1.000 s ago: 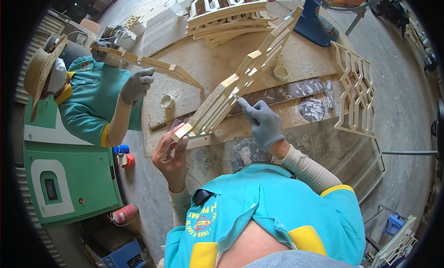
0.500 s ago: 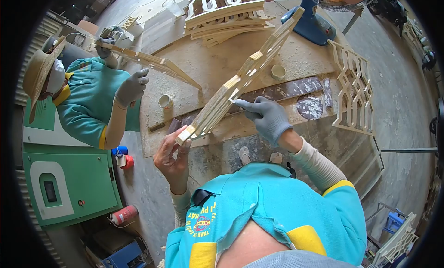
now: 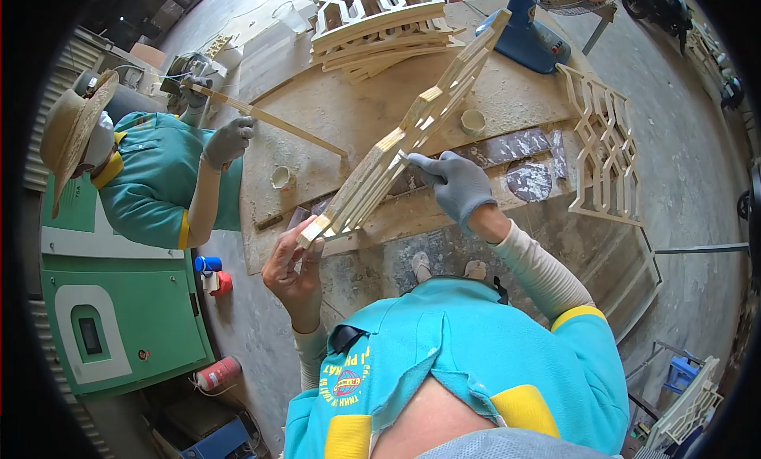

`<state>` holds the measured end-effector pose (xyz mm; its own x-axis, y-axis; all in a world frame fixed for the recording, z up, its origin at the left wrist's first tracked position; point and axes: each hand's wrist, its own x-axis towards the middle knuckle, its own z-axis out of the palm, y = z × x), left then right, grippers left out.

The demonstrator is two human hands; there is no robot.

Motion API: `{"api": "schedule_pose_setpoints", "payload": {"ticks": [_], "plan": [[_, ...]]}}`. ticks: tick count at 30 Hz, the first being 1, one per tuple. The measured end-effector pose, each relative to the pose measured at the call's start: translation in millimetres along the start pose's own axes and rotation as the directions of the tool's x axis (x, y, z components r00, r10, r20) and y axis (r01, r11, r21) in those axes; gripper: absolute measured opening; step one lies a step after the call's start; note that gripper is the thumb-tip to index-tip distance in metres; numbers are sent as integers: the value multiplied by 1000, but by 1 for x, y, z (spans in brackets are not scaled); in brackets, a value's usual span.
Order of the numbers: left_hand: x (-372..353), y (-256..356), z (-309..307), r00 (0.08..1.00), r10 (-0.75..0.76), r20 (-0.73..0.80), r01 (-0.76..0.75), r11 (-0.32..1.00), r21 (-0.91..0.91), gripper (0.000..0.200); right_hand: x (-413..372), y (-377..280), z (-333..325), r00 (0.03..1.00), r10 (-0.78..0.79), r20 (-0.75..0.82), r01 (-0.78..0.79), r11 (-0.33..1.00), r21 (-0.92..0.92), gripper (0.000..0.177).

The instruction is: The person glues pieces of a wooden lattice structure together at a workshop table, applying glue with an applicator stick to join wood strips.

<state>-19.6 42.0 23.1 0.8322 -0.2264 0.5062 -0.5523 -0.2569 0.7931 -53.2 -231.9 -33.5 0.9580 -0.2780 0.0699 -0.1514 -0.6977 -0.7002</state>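
Note:
A pale wooden lattice panel (image 3: 388, 147) stands tilted on edge in front of me, rising from lower left to upper right. My bare left hand (image 3: 293, 267) grips its lower end corner between thumb and fingers. In a grey glove, my right hand (image 3: 461, 188) is at the panel's right side, index finger stretched out to the wood and the other fingers partly bent. White filler shows at that fingertip and in spots on the panel. No tool is visible in the gloved hand, though its palm is hidden.
Across the worktable (image 3: 293, 110), a co-worker in a straw hat (image 3: 77, 142) holds another wooden panel (image 3: 289, 126). Stacked lattices (image 3: 384, 35), a blue-based fan (image 3: 527, 39), small cups (image 3: 473, 123) and dark boards (image 3: 507, 148) are on the table. Another lattice (image 3: 604, 154) leans at its right.
My right index finger has shifted slightly up along the panel. The co-worker's panel has turned, so it now shows as a narrow edge. My left hand keeps its hold.

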Motion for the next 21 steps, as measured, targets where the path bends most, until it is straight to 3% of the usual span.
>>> {"api": "schedule_pose_setpoints", "payload": {"ticks": [7, 10, 13, 16, 19, 21], "plan": [[3, -2, 1, 1000, -22, -7, 22, 999, -40, 28, -1, -2, -3, 997, -74, 28, 70, 989, 131, 45], [4, -2, -1, 1000, -28, 6, 28, 999, -33, 28, 6, 3, -1, 999, 6, -36, -5, 999, 34, 44], [5, -3, -1, 1000, -7, 8, 7, 1000, -8, 28, 1, -2, 1, 998, -48, 27, 47, 998, 51, 43], [7, -3, 1, 1000, -22, -10, 22, 999, -48, 27, 0, -1, -3, 994, -46, 100, 22, 972, 232, 37], [7, -3, 2, 999, -50, -16, 49, 996, -75, 28, 7, 3, -5, 1000, 6, -5, -5, 993, 118, 35], [7, -5, 0, 999, -49, -12, 48, 997, -60, 28, 3, 4, 3, 999, -25, 20, 22, 984, 178, 35]]}}
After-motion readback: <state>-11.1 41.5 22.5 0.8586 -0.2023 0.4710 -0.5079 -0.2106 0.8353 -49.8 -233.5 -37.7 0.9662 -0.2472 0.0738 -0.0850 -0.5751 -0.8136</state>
